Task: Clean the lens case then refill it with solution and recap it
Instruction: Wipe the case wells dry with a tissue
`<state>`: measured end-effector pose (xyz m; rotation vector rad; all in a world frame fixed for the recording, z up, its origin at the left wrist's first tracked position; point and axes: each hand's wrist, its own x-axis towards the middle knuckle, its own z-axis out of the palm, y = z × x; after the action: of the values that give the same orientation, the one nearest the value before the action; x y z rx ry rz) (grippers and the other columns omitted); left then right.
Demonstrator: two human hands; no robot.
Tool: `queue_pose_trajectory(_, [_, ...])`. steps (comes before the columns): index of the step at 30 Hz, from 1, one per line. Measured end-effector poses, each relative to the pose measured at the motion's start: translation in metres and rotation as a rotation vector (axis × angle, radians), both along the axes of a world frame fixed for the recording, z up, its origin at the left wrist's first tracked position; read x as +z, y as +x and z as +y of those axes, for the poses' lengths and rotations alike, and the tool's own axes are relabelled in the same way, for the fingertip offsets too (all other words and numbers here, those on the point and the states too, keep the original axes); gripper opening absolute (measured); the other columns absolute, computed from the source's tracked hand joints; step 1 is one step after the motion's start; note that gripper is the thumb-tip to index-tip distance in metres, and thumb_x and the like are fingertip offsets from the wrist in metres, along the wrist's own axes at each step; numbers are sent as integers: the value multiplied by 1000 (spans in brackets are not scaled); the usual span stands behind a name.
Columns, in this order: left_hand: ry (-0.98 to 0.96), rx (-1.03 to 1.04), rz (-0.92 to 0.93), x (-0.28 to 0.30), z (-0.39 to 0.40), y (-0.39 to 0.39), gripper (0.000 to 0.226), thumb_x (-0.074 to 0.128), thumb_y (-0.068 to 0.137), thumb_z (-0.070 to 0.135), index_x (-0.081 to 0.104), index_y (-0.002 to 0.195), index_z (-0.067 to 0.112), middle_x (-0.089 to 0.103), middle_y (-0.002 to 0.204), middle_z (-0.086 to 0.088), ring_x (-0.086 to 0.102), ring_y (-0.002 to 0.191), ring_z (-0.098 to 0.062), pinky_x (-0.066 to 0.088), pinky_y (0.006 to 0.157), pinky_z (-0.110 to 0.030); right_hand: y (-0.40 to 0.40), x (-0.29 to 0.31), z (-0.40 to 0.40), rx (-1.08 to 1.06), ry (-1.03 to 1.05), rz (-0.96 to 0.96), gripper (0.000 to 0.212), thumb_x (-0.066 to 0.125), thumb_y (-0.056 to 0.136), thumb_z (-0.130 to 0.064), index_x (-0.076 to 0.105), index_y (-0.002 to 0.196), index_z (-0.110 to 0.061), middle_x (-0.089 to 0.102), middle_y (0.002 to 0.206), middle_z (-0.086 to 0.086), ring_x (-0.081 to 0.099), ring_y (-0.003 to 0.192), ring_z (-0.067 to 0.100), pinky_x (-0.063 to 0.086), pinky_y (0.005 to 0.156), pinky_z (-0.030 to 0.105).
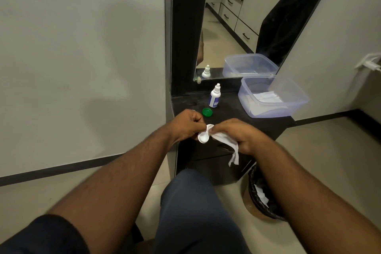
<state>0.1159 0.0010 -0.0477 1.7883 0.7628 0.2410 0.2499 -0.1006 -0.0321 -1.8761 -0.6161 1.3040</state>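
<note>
Head view. Lens case (203, 136), white, uncapped: held in the air above the front edge of the dark counter (233, 112), between the two hands, one round well facing the camera. Left hand (186, 122): fingers curled, pinching the case at its left side; fingertips hidden behind the case. Right hand (240, 135): fingers (216, 128) curled round a white tissue (225, 143), thumb and forefinger pressing the tissue against the upper well of the case; the loose end of the tissue hangs below the hand. Green cap (207, 112): lying on the counter, just beyond the left hand, apart from the case. Solution bottle (214, 96), white with a blue label: upright on the counter, behind the green cap, near the mirror (243, 16), capped with a nozzle tip. Clear plastic container (272, 97): on the counter at the right, open, white sheets inside. Waste bin (261, 198) with dark liner: on the floor, right of the counter, below the right forearm, white paper inside.
</note>
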Motion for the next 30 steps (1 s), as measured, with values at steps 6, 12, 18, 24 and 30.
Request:
queue_pose_trajectory(6, [-14,-2,3,0,0,0,21,58,87,2,59,68,10,60,70,-2,58,53,0,45,48,-9,17,-16,-15,-192,310,-155,6,69,83,-18,73,79,-16,70,81,4,62,76,17,48,70,28])
queue_pose_trajectory(12, [-18,-15,-3,-3,2,0,23,59,87,4,59,66,13,59,67,0,56,50,2,44,49,-12,10,-13,-14,70,585,-687,15,73,78,-7,72,92,-14,67,80,-7,61,74,1,48,71,12])
queue_pose_trajectory(18, [-26,-13,-28,-1,1,-1,21,59,86,1,58,68,12,60,67,-1,57,48,4,43,48,-10,13,-9,0,500,586,-1133,22,69,81,-10,73,103,-10,67,95,6,61,87,15,49,79,27])
queue_pose_trajectory(24, [4,-23,-21,-2,1,-1,19,60,86,3,59,69,13,61,68,2,58,51,5,44,49,-9,14,-2,8,725,503,-1298,21,66,84,-16,72,103,-12,65,96,6,59,89,21,45,71,29])
queue_pose_trajectory(30, [26,6,-24,-6,-1,-1,16,61,85,2,60,70,9,62,70,-3,58,58,-4,47,51,-12,3,-14,7,466,436,-1297,15,67,82,-21,74,92,-13,67,84,6,61,81,22,40,66,27])
